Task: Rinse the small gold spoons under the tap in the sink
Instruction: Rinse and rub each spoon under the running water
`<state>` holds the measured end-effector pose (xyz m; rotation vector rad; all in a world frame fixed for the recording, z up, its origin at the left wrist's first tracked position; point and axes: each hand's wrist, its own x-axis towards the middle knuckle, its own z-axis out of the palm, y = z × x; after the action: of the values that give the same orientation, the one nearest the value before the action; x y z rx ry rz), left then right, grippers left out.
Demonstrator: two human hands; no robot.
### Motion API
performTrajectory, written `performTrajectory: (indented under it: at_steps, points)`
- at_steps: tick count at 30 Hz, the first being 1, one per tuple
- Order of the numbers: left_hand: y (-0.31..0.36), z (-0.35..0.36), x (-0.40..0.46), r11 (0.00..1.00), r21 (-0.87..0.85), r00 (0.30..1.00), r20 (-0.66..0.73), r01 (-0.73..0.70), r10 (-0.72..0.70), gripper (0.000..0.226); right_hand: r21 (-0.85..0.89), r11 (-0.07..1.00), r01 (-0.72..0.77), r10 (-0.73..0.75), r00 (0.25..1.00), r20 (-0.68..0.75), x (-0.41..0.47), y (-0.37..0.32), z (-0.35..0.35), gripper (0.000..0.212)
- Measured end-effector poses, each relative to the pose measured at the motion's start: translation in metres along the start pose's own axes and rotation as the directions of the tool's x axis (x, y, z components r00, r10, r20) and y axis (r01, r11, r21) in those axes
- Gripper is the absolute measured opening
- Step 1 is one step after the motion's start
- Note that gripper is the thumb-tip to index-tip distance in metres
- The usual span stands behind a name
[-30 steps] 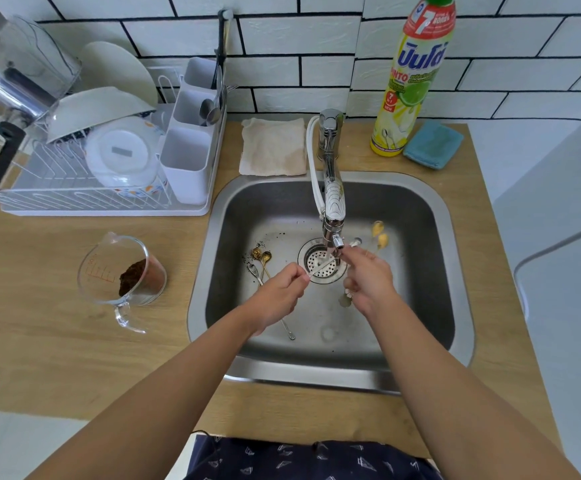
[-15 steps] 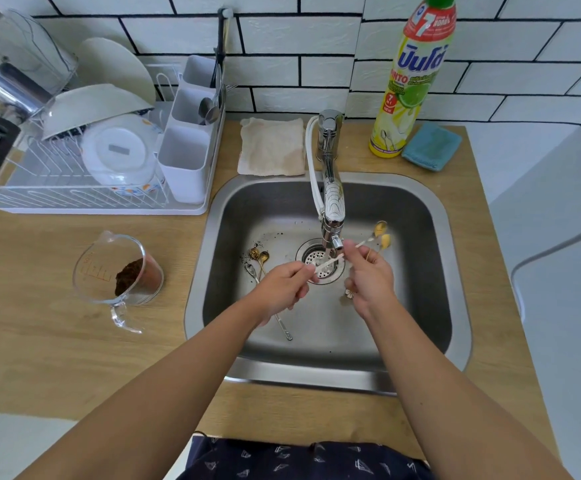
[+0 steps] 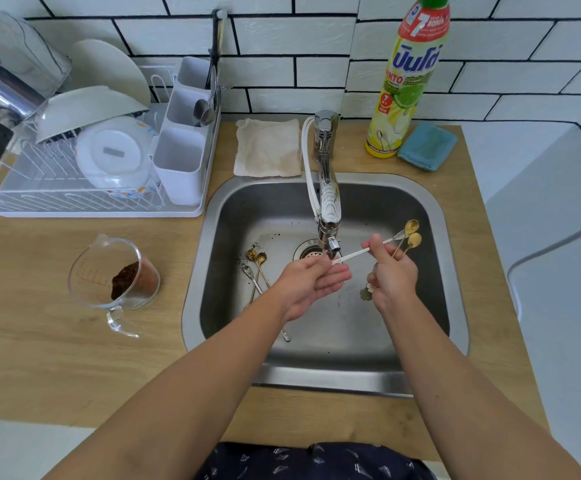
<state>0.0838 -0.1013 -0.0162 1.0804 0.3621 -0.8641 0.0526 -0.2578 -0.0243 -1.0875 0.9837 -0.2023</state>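
Five gold spoons (image 3: 409, 237) (two held).

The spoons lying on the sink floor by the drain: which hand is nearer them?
Left. The left hand sits just right of the spoons lying on the sink floor. The right hand is farther right, past the tap's spout, gripping other spoons.

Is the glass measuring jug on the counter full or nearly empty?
Nearly empty. The glass measuring jug stands upright left of the sink, and holds only a small heap of dark brown grounds at its bottom.
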Motion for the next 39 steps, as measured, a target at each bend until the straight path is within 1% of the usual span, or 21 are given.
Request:
performTrajectory:
  at_steps: [1,2,5,7,9,12,14,15,18,20,23,25,28,29,30,32,34,35,36,37,39]
  points:
    - [0.000,-0.002,-0.002,0.998,-0.065,0.999,0.045,0.021,-0.018,0.019,0.017,1.000,-0.004,0.004,1.000,0.002,0.001,0.000,0.000,0.023]
    - [-0.002,-0.003,-0.002,0.994,-0.107,0.998,0.048,0.036,-0.031,0.020,0.033,0.999,-0.006,0.006,1.000,0.009,0.001,0.000,0.001,0.026]
    - [-0.004,-0.002,-0.002,0.990,-0.139,0.992,-0.114,0.033,-0.049,0.011,0.040,0.999,-0.012,0.010,0.998,0.060,-0.003,0.004,0.010,0.030]
    - [-0.004,-0.004,0.000,0.987,-0.160,0.982,-0.184,0.008,-0.038,0.005,0.010,1.000,-0.024,0.023,0.997,0.080,-0.006,0.007,0.014,0.027]
    - [-0.003,-0.007,0.002,0.982,-0.185,0.984,-0.177,-0.021,-0.012,0.004,0.011,0.999,-0.047,0.046,0.995,0.086,-0.004,0.006,0.014,0.021]
    - [-0.001,-0.010,0.002,0.984,-0.179,0.995,-0.096,-0.020,0.003,0.010,0.040,0.996,-0.083,0.079,0.993,0.093,0.000,0.002,0.011,0.019]
    - [0.000,-0.012,0.002,0.996,-0.086,0.998,-0.058,-0.004,-0.001,0.012,0.039,0.995,-0.087,0.084,0.992,0.091,0.002,0.002,0.011,0.020]
    - [0.001,-0.012,0.003,1.000,-0.007,0.997,-0.072,-0.004,0.003,0.011,0.040,0.995,-0.087,0.083,0.992,0.091,0.002,0.002,0.011,0.020]
    - [0.007,-0.010,0.005,0.976,0.218,0.980,-0.192,-0.006,0.049,0.018,0.023,0.996,-0.082,0.079,0.991,0.110,0.000,0.006,0.013,0.014]
    - [0.009,-0.010,0.006,0.960,0.280,0.967,-0.242,-0.008,0.079,0.023,-0.011,0.997,-0.078,0.079,0.988,0.133,-0.003,0.010,0.013,0.017]
    - [0.012,-0.012,0.004,0.963,0.269,0.980,-0.188,-0.010,0.063,0.018,-0.006,0.998,-0.070,0.070,0.988,0.139,-0.004,0.010,0.013,0.021]
    - [0.014,-0.016,0.000,0.987,0.161,0.997,-0.078,0.002,0.011,0.011,0.025,0.997,-0.072,0.068,0.990,0.123,-0.002,0.008,0.012,0.025]
    - [0.017,-0.024,-0.006,0.999,0.015,0.994,0.096,0.048,-0.049,0.022,0.053,0.996,-0.074,0.068,0.992,0.111,0.003,0.005,0.009,0.028]
    - [0.017,-0.025,-0.006,0.999,0.019,0.993,0.107,0.047,-0.049,0.021,0.062,0.996,-0.072,0.065,0.992,0.108,0.003,0.005,0.009,0.028]
    - [0.017,-0.025,-0.005,0.998,0.054,0.996,0.079,0.035,-0.039,0.017,0.068,0.995,-0.070,0.063,0.992,0.108,0.001,0.004,0.011,0.026]
    - [0.017,-0.019,-0.002,0.985,0.170,0.998,-0.058,0.009,0.001,0.013,0.073,0.994,-0.077,0.068,0.990,0.121,-0.002,0.005,0.015,0.017]
    - [0.018,-0.011,0.003,0.962,0.272,0.978,-0.201,0.007,0.050,0.021,0.070,0.994,-0.085,0.076,0.990,0.123,-0.005,0.007,0.019,0.017]
    - [0.017,-0.007,0.006,0.951,0.309,0.970,-0.235,0.005,0.071,0.023,0.067,0.995,-0.079,0.072,0.992,0.108,-0.005,0.007,0.018,0.016]
    - [0.017,-0.004,0.007,0.943,0.332,0.970,-0.230,0.001,0.080,0.022,0.066,0.995,-0.069,0.063,0.994,0.091,-0.003,0.006,0.017,0.015]
    - [0.016,-0.003,0.008,0.946,0.325,0.979,-0.192,-0.009,0.075,0.020,0.071,0.996,-0.059,0.053,0.996,0.075,-0.001,0.005,0.015,0.015]
    - [0.016,-0.004,0.006,0.980,0.196,0.999,-0.036,-0.019,0.026,0.018,0.082,0.996,-0.040,0.037,0.998,0.042,0.004,0.001,0.009,0.019]
